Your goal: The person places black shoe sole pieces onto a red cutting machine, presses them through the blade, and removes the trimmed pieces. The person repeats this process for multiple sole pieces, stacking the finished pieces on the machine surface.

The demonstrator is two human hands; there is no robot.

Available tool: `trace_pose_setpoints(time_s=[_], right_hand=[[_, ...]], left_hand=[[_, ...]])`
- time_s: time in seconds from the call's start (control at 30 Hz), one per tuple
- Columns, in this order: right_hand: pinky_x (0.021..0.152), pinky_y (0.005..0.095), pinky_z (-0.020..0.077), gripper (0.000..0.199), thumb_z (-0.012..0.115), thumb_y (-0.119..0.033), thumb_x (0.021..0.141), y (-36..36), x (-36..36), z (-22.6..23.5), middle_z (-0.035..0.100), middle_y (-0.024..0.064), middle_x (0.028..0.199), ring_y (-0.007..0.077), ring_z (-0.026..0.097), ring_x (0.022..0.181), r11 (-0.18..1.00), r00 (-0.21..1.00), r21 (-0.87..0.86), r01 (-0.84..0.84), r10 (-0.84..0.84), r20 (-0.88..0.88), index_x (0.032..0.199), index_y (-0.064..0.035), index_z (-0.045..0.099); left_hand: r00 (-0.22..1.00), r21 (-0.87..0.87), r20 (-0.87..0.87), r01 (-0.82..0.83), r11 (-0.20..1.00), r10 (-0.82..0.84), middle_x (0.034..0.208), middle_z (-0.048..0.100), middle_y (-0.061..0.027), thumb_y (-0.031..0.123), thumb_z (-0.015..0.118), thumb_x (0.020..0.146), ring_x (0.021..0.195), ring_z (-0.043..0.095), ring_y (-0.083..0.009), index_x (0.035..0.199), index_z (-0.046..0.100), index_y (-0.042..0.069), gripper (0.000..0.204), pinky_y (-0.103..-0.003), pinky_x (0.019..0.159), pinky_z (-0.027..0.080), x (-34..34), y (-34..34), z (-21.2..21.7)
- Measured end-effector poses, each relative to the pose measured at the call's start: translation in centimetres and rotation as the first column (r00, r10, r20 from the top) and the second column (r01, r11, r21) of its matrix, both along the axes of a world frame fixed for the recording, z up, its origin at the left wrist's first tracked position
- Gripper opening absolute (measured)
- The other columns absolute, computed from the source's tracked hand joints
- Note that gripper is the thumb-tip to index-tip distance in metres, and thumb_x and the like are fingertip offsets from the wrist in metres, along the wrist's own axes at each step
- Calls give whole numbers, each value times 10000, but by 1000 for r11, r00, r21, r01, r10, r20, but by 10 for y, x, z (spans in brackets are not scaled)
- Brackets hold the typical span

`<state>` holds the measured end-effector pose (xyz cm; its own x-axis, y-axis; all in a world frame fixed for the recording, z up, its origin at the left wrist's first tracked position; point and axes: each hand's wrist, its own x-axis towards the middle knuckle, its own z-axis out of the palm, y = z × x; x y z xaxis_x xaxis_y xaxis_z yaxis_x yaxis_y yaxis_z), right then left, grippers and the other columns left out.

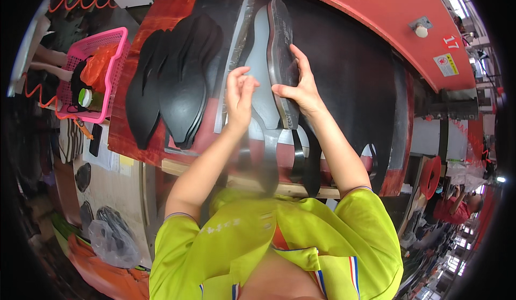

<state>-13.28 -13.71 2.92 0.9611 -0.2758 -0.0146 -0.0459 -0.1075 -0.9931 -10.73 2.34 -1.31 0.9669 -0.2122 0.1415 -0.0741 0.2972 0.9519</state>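
Our right hand (301, 88) grips a dark shoe sole (280, 47) on edge, its long axis running away toward the bench's far edge; our left hand (239, 93), fingers curled narrow, pinches just beside its near end.

Bright, even workshop light, strongest at the upper right where window-like openings (457, 2) blow out to white; soft sheen on the stacked black soles (177, 80) and a pale glare streak along the grey sole (263, 69). Heavy fisheye bend curves the red machine edge (376, 15), with black vignette in all corners. Motion blur smears the left hand (239, 93) and the metal strip below it; lower-left floor area sits dim and murky.
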Motion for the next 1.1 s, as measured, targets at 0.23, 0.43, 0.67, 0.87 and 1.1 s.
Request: trace_pose_setpoints(time_s=[0.23,0.43,0.67,0.87,1.1], right_hand=[[1045,346,367,1034,812,-174,618,-12,-17,0,462,148,1284,259,451,1233,945,994,312,-99,77,83,1496,-76,276],[1026,332,378,995,781,-185,634,-21,-20,0,467,144,1260,251,454,1206,904,991,411,-116,77,110,1493,-76,291],[964,306,422,967,774,-182,625,-22,-19,-4,533,139,1169,229,517,1109,898,988,427,-110,50,148,1476,-75,328],[891,299,494,850,771,-209,664,-38,-20,0,597,168,1135,201,596,1038,800,977,595,-81,-55,206,1410,-58,392],[945,325,449,823,819,-149,601,-67,-32,12,548,91,1095,195,548,1043,982,991,177,71,-89,99,1342,-69,469]], left_hand=[[807,-305,-409,320,897,-427,1042,636,-55,264,769,841,923,607,-127,1274,479,21,575,-265,785,456,1,-19,22],[774,-194,-299,523,830,-558,1071,607,-80,100,793,801,957,626,-135,1221,493,-10,527,-263,817,516,-16,-13,16],[860,233,-258,497,836,-440,778,622,-17,54,675,899,714,658,-94,904,562,6,123,-216,655,537,-7,18,13],[941,553,-178,338,761,-288,728,686,-100,83,652,892,678,706,-147,850,565,-4,131,-266,607,522,-2,49,-4],[955,531,-138,295,795,-262,675,609,3,34,673,872,634,613,-44,750,536,25,184,-194,583,477,-4,46,-7]])
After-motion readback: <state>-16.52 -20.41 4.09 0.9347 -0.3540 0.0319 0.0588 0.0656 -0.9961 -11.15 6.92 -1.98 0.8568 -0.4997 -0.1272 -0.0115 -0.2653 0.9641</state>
